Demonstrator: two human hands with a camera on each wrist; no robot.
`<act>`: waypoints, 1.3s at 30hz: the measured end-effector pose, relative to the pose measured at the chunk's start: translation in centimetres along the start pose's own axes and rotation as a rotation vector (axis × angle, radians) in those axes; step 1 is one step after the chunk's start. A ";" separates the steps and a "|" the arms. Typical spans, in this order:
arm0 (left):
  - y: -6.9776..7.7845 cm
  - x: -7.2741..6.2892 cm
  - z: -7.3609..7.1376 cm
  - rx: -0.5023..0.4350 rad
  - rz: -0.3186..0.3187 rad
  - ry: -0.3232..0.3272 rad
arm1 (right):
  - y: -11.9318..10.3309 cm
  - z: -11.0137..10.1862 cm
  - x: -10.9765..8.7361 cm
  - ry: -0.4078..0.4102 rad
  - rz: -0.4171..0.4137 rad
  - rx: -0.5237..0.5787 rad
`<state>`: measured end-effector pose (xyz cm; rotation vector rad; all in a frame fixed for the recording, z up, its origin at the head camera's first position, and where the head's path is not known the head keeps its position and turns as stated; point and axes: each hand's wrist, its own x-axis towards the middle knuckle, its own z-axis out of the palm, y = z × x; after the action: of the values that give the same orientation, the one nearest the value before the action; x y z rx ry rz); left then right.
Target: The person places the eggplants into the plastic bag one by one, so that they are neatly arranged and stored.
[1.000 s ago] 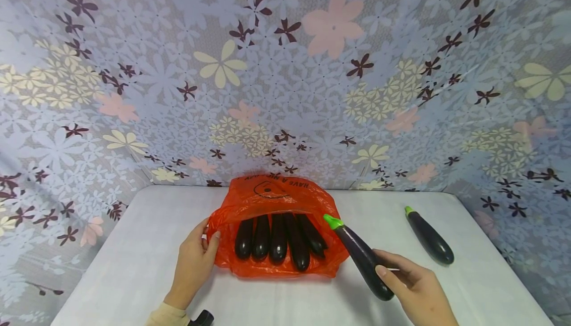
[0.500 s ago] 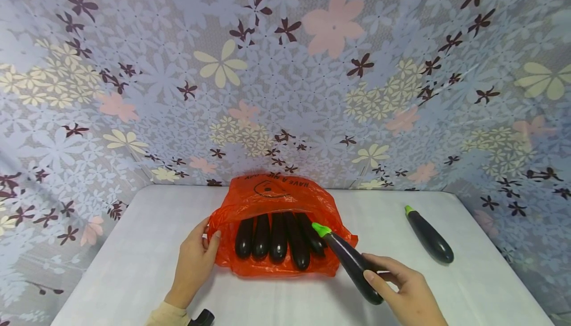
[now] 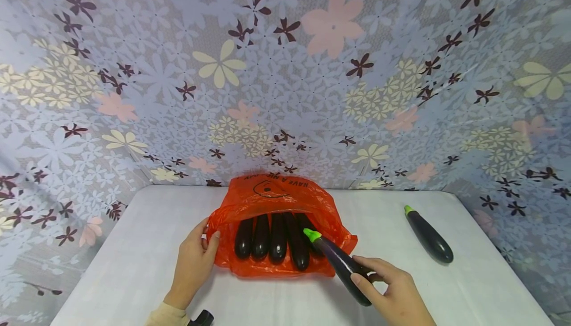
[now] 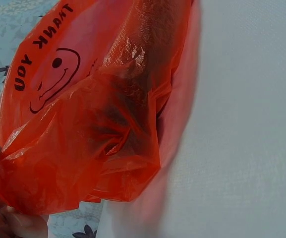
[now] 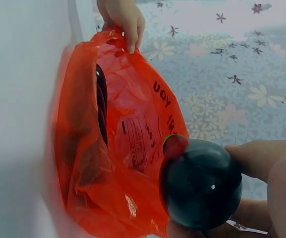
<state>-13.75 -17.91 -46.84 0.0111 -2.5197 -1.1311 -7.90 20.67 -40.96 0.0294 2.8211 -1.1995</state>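
A red plastic bag (image 3: 276, 194) lies with its mouth facing me, and several dark eggplants (image 3: 278, 246) rest side by side inside. My left hand (image 3: 196, 254) pinches the left edge of the bag's mouth; in the left wrist view its fingertips (image 4: 26, 224) hold the thin film. Between thumb and fingers, my right hand (image 3: 392, 289) grips one eggplant (image 3: 341, 264) near its round end. The green stem end of that eggplant points into the bag's mouth, over the rightmost eggplants. Seen from the right wrist, the round end (image 5: 202, 183) faces the camera.
Another eggplant (image 3: 429, 235) with a green cap lies on the white table (image 3: 473, 286) to the right. A flowered cloth (image 3: 285, 93) hangs right behind the table. A black object (image 3: 204, 317) shows beside the left sleeve at the bottom.
My right hand has moved left with its eggplant, bringing the green stem end from the bag's right edge into its mouth. My left hand has kept its hold in place.
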 end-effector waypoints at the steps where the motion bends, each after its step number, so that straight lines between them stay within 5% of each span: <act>1: 0.0 0.0 0.0 0.001 0.001 0.001 | -0.1 0.1 0.0 -0.004 0.002 -0.004; 14: 0.1 0.0 0.0 -0.003 0.029 0.023 | -1.4 2.3 0.6 -0.039 -0.014 -0.011; 28: 0.0 0.0 0.0 -0.006 -0.003 -0.004 | -3.4 4.4 1.5 -0.082 0.015 0.102; 39: 0.0 0.0 0.1 -0.001 0.006 0.007 | -4.2 6.5 2.5 -0.100 -0.116 0.163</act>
<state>-13.83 -17.85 -46.91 0.0076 -2.5114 -1.1278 -10.21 13.00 -42.61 -0.1817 2.6653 -1.4110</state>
